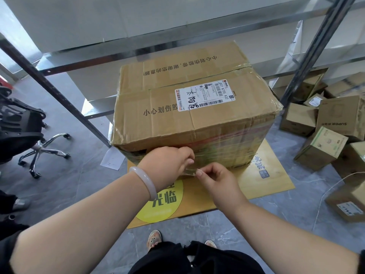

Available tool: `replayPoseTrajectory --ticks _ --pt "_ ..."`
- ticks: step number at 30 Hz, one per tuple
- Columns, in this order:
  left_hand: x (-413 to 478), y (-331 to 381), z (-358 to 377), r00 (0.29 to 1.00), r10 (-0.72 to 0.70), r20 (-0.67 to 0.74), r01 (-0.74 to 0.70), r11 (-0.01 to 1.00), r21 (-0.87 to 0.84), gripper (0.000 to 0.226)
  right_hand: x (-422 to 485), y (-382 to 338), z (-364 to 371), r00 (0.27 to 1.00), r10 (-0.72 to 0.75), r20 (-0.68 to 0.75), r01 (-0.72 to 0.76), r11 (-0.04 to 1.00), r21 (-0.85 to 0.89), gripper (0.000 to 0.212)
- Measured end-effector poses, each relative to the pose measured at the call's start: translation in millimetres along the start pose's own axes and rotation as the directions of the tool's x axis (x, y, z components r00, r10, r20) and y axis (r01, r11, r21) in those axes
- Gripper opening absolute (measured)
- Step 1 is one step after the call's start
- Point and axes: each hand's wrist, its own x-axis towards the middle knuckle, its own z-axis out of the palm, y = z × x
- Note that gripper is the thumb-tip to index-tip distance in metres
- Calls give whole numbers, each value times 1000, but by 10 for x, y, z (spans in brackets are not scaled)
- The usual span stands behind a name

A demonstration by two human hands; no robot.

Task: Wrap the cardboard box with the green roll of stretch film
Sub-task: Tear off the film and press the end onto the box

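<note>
A large cardboard box (189, 107) with a white shipping label (205, 96) stands on a flattened yellow cardboard sheet (262, 175) on the floor. Clear stretch film (227, 147) shows as shiny bands around its front and sides. My left hand (167, 165), a pale bangle on its wrist, pinches a loose end of the film (189, 172) at the box's lower front face. My right hand (215, 178) pinches the same strip just to the right, fingers curled. No green roll is in view.
A metal shelving rack (59, 91) stands behind and left of the box. A black office chair (23, 127) is at the left. Several small cardboard boxes (320, 147) lie scattered at the right, with a white cable (325, 194) on the grey tile floor.
</note>
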Motion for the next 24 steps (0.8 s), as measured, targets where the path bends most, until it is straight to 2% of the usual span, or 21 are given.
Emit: replayPoseTrajectory --ticks 2,4,5,10,13,15,19,24 --pt "9 -10 -77 997 7 82 -6 1000 -16 39 -24 40 -1 1000 11 28 -12 1000 29 11" --pt "-4 5 -114 987 26 158 -37 997 70 43 -19 43 24 999 17 36 -19 997 78 10" --pt "-14 11 -110 988 29 152 -48 991 125 39 -8 35 34 999 17 40 -21 994 108 11" --pt "-37 -40 -64 998 50 -42 -40 979 198 29 -9 3 22 999 8 41 -13 993 114 10" --pt "-71 -103 -8 967 160 -196 -100 953 286 21 -7 39 16 999 18 37 -20 999 51 9" --pt "-84 -134 -8 946 213 -243 -133 943 305 21 1 71 20 999 27 36 -27 1000 7 9" --pt "-54 -98 -57 909 324 -261 -221 907 358 26 -10 65 76 1000 21 22 -22 999 39 10" --pt "-44 -51 -144 939 288 -187 -196 896 398 17 -8 56 148 995 4 104 -17 993 121 13"
